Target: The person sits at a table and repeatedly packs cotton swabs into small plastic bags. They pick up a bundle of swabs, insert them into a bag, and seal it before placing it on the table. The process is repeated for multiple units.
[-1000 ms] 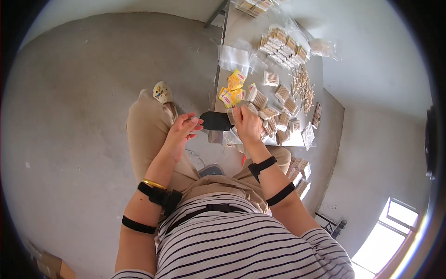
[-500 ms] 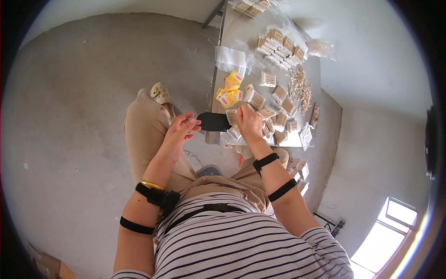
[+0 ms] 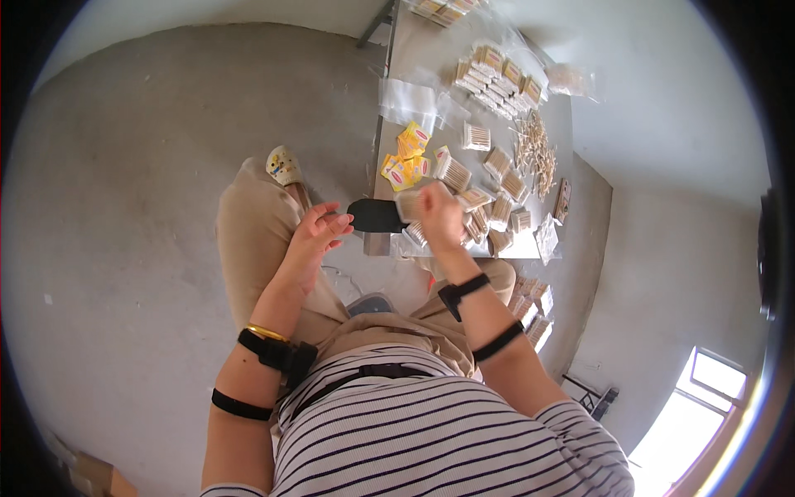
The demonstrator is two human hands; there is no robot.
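Observation:
A rounded black plate (image 3: 374,216) juts out over the table's near left edge. At its left end is my left hand (image 3: 313,236), its fingers apart and slightly bent, with nothing in them. My right hand (image 3: 440,217), smeared by motion, is closed at the right end of the plate. It grips a small clear pack of cotton swabs (image 3: 407,205), also blurred. Around that hand lie several more swab packs (image 3: 453,174). Yellow printed cards (image 3: 406,170) sit in a loose pile beyond the plate.
The table (image 3: 451,70) runs away from me. It bears stacked swab packs (image 3: 497,79), a heap of loose swabs (image 3: 535,153) and clear plastic bags (image 3: 407,103). More packs (image 3: 534,302) are stacked below, right of my knee. A wall (image 3: 654,108) stands along the right.
My right hand has shifted slightly left and down with the swab pack, which is now more blurred. My left hand stays nearly in place, fingers still apart.

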